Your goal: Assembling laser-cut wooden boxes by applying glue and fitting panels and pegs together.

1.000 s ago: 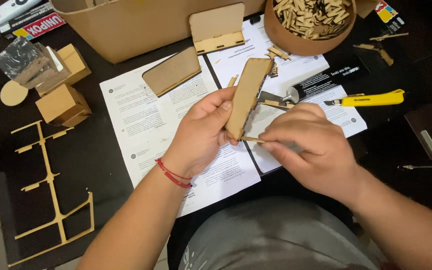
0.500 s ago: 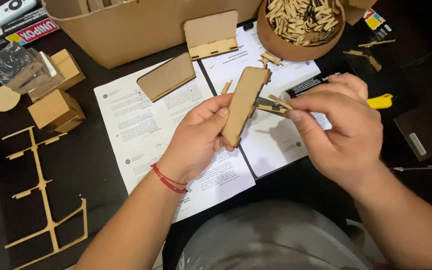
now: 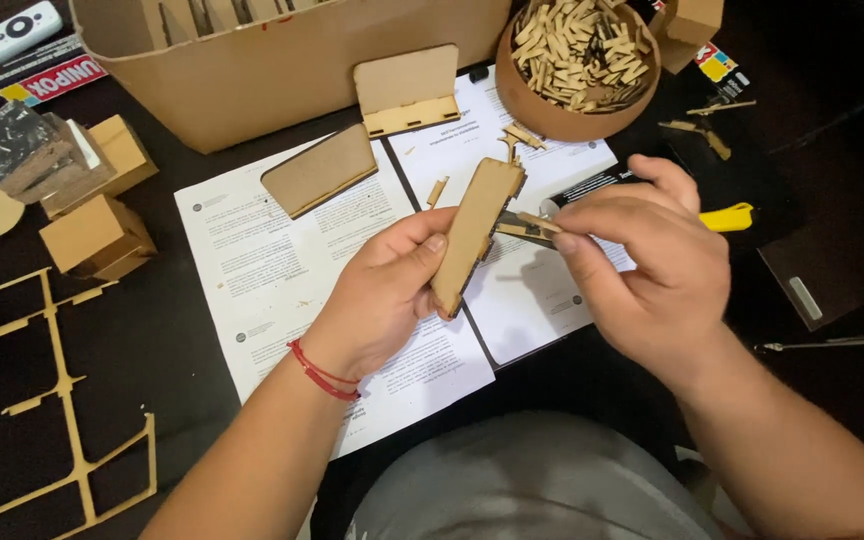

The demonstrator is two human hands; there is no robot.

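A flat wooden panel (image 3: 474, 232) was gripped upright between the thumb and fingers of the left hand (image 3: 384, 296), above the printed sheets (image 3: 282, 270) on the dark tabletop (image 3: 152, 340). A small wooden strip (image 3: 534, 222) was pinched by the right hand (image 3: 652, 270), touching the panel's edge.

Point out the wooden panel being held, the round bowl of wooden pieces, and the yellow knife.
wooden panel (image 3: 472, 235), head view, middle of its face.
round bowl (image 3: 530, 100), head view, left outer wall.
yellow knife (image 3: 732, 217), head view, exposed handle.
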